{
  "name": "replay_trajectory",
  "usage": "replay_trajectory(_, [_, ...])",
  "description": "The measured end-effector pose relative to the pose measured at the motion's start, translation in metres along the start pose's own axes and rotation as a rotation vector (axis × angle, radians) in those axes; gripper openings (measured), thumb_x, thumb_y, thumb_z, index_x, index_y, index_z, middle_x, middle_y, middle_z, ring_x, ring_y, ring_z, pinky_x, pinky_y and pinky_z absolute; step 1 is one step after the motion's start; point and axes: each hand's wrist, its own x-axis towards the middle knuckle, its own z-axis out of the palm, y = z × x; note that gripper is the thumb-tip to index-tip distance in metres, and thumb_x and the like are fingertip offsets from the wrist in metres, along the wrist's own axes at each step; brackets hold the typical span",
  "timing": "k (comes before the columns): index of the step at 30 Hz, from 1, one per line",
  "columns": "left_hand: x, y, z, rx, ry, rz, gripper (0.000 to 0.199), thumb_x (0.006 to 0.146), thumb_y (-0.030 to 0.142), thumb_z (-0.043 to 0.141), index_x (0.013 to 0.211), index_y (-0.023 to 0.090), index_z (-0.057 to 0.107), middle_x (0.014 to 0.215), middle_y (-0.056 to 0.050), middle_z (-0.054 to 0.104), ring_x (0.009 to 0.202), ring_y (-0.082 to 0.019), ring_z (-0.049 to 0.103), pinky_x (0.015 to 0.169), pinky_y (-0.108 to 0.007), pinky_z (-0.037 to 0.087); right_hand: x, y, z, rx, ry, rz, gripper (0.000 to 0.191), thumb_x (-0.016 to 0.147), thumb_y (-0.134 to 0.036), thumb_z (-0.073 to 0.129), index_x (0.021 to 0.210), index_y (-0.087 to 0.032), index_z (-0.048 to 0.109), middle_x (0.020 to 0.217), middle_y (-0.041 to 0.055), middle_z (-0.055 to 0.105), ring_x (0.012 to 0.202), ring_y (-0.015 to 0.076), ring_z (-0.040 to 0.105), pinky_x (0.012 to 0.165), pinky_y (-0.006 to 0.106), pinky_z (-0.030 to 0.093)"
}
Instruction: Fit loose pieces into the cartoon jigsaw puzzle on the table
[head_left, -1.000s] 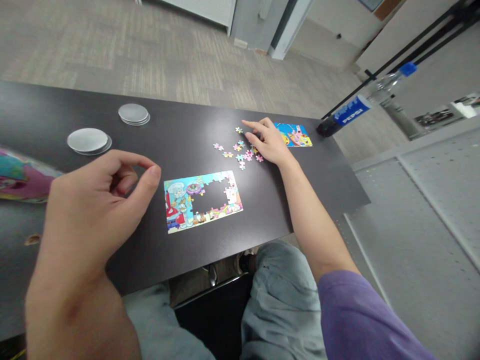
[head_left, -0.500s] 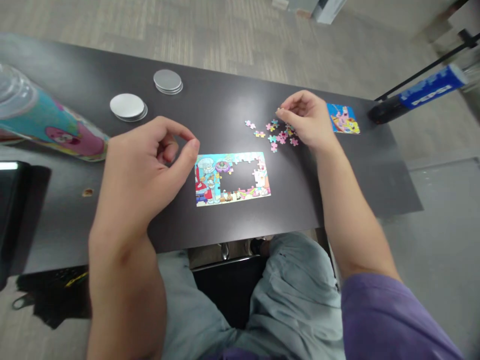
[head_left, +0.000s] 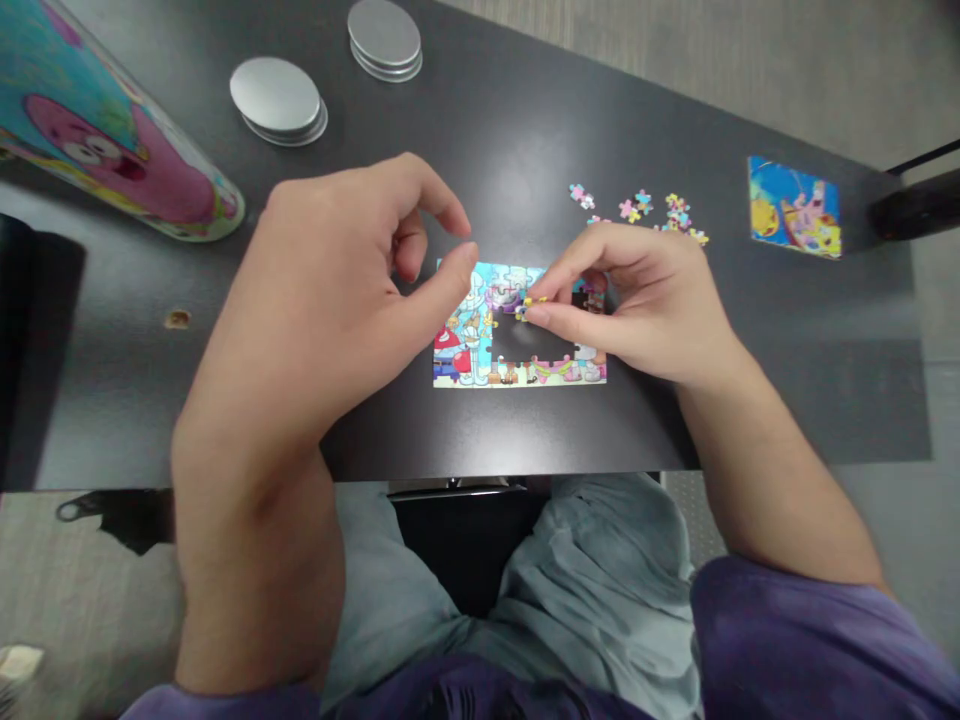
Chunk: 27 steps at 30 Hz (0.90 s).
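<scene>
A partly assembled jigsaw puzzle [head_left: 465, 365] with a bright cartoon picture lies on the dark table, its middle an open gap. Over the gap's upper edge, my right hand [head_left: 637, 300] pinches a small yellowish puzzle piece [head_left: 536, 301] between thumb and forefinger. Its fingers cover the puzzle's upper right part. My left hand [head_left: 360, 280] hovers at the puzzle's left side, thumb and forefinger apart with nothing between them. Loose puzzle pieces [head_left: 634, 207] lie beyond my right hand, some hidden behind it.
Two stacks of round metal discs, a nearer stack [head_left: 276, 95] and a farther stack [head_left: 385, 40], stand at the back left. A cartoon-printed canister [head_left: 120, 130] is at far left. A blue picture card [head_left: 795, 208] and a dark bottle [head_left: 911, 208] are at right.
My right hand has come from the loose pieces to the puzzle, bringing a piece. My left hand keeps its pose near the puzzle's left side. The view has shifted.
</scene>
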Motion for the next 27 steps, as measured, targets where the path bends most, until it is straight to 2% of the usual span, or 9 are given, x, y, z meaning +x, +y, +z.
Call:
replay_trajectory(2, [0.0,0.003,-0.004,0.038,-0.089,-0.064,0.024,0.119,0.042,0.071,0.132,0.028,0.085,0.096,-0.001,0.075,0.088,-0.024,0.069,0.095,-0.045,0.049,0.0,-0.001,0.005,0.013,-0.019,-0.045,0.03,0.101,-0.055,0.114,0.101,-0.031,0.094,0.088,0.0017,0.084,0.076,0.0228,0.072,0.072,0.044,0.066])
replay_trajectory(4, [0.001,0.004,-0.006,0.039,-0.109,-0.059,0.026,0.113,0.041,0.072,0.132,0.029,0.085,0.097,-0.001,0.077,0.09,-0.025,0.071,0.096,-0.045,0.049,-0.001,-0.001,0.009,0.01,-0.05,-0.062,0.026,0.103,-0.05,0.112,0.102,-0.031,0.095,0.086,0.0002,0.082,0.072,0.0199,0.069,0.067,0.04,0.061])
replay_trajectory(7, [0.001,0.002,-0.006,0.031,-0.154,-0.053,0.03,0.108,0.042,0.074,0.131,0.028,0.087,0.101,-0.002,0.079,0.094,-0.028,0.075,0.095,-0.045,0.048,-0.004,0.0,0.013,-0.006,-0.107,-0.02,0.028,0.105,-0.052,0.111,0.103,-0.03,0.094,0.083,-0.0012,0.078,0.068,0.0181,0.065,0.065,0.039,0.057])
replay_trajectory(10, [0.001,-0.002,-0.004,0.035,-0.189,-0.05,0.032,0.107,0.047,0.076,0.131,0.03,0.089,0.104,-0.003,0.082,0.098,-0.031,0.078,0.095,-0.046,0.048,-0.006,0.0,0.014,-0.036,-0.136,-0.002,0.028,0.104,-0.052,0.112,0.105,-0.031,0.094,0.082,-0.0012,0.074,0.069,0.0199,0.064,0.067,0.041,0.059])
replay_trajectory(14, [0.002,-0.006,-0.002,0.045,-0.219,-0.062,0.033,0.106,0.05,0.076,0.13,0.032,0.09,0.106,-0.003,0.084,0.099,-0.033,0.08,0.095,-0.047,0.047,-0.005,-0.003,0.013,-0.131,-0.141,-0.007,0.025,0.104,-0.054,0.112,0.105,-0.035,0.095,0.088,0.003,0.079,0.077,0.0261,0.066,0.072,0.047,0.064])
replay_trajectory(17, [0.001,-0.005,-0.002,0.053,-0.221,-0.05,0.03,0.107,0.047,0.077,0.13,0.031,0.089,0.107,-0.003,0.084,0.099,-0.031,0.079,0.093,-0.047,0.046,-0.004,-0.005,0.011,-0.174,-0.144,-0.027,0.025,0.11,-0.058,0.106,0.107,-0.035,0.096,0.09,0.0043,0.08,0.08,0.0275,0.067,0.075,0.049,0.066])
replay_trajectory(21, [0.0,0.0,-0.003,0.087,-0.234,-0.057,0.026,0.109,0.029,0.08,0.133,0.027,0.09,0.103,0.0,0.079,0.097,-0.025,0.076,0.089,-0.041,0.043,-0.003,-0.007,0.005,-0.23,-0.148,-0.061,0.02,0.116,-0.054,0.097,0.116,-0.035,0.098,0.094,0.005,0.081,0.083,0.0279,0.07,0.073,0.048,0.065])
replay_trajectory(24, [-0.001,0.0,-0.003,0.079,-0.226,-0.038,0.026,0.106,0.025,0.084,0.131,0.025,0.091,0.101,0.002,0.077,0.088,-0.021,0.069,0.083,-0.038,0.039,-0.004,-0.009,0.002,-0.279,-0.158,-0.074,0.013,0.113,-0.048,0.1,0.119,-0.037,0.097,0.105,0.0064,0.085,0.092,0.0307,0.076,0.08,0.051,0.069])
replay_trajectory(27, [-0.001,-0.003,-0.002,0.067,-0.223,-0.023,0.026,0.105,0.027,0.088,0.131,0.025,0.091,0.102,0.003,0.077,0.082,-0.02,0.062,0.078,-0.039,0.037,-0.005,-0.012,0.0,-0.325,-0.182,-0.076,0.016,0.107,-0.041,0.107,0.117,-0.037,0.096,0.113,0.0066,0.086,0.098,0.0326,0.08,0.091,0.054,0.071])
